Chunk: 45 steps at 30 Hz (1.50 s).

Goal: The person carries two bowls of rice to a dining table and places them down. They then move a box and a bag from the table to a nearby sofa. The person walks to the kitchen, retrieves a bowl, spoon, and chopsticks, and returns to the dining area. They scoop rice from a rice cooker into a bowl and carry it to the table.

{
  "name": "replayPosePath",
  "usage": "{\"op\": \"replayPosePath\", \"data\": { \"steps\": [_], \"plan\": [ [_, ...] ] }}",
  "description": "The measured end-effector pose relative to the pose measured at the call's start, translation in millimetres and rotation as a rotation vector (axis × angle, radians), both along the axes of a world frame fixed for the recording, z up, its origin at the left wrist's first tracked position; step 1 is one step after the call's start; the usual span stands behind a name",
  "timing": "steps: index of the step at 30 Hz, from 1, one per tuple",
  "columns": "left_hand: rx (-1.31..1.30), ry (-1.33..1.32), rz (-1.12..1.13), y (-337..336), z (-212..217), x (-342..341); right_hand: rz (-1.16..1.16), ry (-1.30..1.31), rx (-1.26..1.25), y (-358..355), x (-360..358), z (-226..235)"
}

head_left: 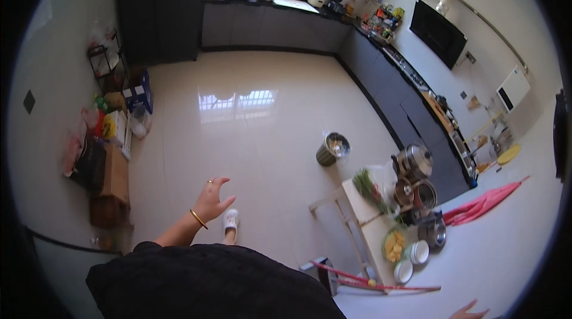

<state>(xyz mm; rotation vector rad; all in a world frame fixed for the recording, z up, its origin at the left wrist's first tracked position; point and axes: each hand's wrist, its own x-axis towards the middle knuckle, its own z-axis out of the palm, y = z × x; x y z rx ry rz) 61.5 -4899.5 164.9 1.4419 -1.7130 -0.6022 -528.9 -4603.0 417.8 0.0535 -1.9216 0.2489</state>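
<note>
The left hand (211,198) hung out over the pale tiled floor (250,116) with its fingers spread and slightly curled, holding nothing; a gold bangle circled the wrist and a ring sat on one finger. Just below it a foot in a white slipper (230,220) stood on the tiles. Of the right hand (469,310) only the fingertips showed at the lower edge of the view, so whether it gripped anything could not be told.

Nearest the right hand stood a small light-coloured table (369,223), crowded along its far and right edges. At the far end lay a bunch of green vegetables (364,183). Beside them stood steel pots (413,161), one with its lid on and two open ones below it whose contents could not be made out. Toward the near end sat a green bowl (394,244) holding yellow pieces of food, and two white bowls (411,262) that looked empty. A steel pan (435,232) stood at the right edge.

On the floor beyond the table's far corner stood a round metal bin (332,148) with scraps inside. Cardboard boxes (113,185) and bags lined the left wall. A pink folded cloth (485,203) lay to the right of the table, and a red-handled tool (381,283) rested near its lower end.
</note>
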Motion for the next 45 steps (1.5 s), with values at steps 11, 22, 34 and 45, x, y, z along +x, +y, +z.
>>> {"op": "replayPosePath", "data": {
  "steps": [11, 22, 34, 45],
  "plan": [
    [-0.137, -0.057, -0.164, -330, 58, -1, 0.911, -0.402, 0.071, -389, 51, -76],
    [-0.135, -0.11, -0.351, -621, 63, -101, 0.944, -0.851, 0.121, -680, 13, -139],
    [0.108, -0.152, -0.14, -937, 7, -111, 1.299, -1.05, 0.23, -1095, 21, -154],
    [-0.243, -0.243, -0.632, -1315, 73, -341, 0.882, -1.004, -0.021, -1238, -69, -171]
  ]
}}
